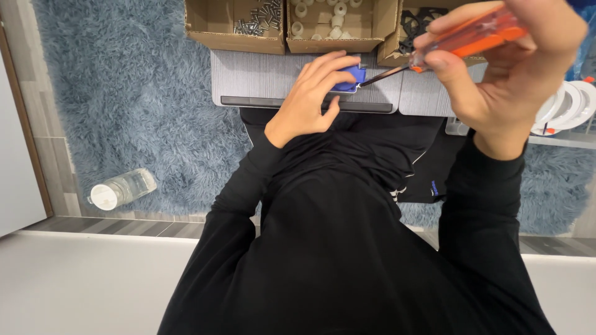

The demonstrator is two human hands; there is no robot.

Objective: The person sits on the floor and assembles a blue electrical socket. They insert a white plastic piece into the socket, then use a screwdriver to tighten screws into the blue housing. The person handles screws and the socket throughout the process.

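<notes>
Left hand (308,98) lies palm-down on the grey ribbed surface (261,77), its fingers curled over and pressing on a small blue plastic block (354,77), of which only a squarish corner with a pale edge shows past the fingertips. That blue piece sits on the near strip of the surface, just in front of the middle cardboard box. The right hand (506,68) is raised and closed around the translucent orange handle of a screwdriver (462,37), thumb and fingers wrapped tight about it; the thin metal shaft slants down and its tip meets the blue block at the exposed corner. Along the far edge of the surface stand three open brown cardboard boxes: one holding a heap of small silver screws (254,22), the middle one holding white round plastic caps (323,15), and a third with black flat parts (417,22), partly hidden behind the right hand. White round ring-shaped fittings (568,105) lie stacked beyond the right wrist. A clear plastic bottle with a white cap (121,188) lies on its side on the shaggy blue-grey rug (124,93). Both arms wear black long sleeves.
</notes>
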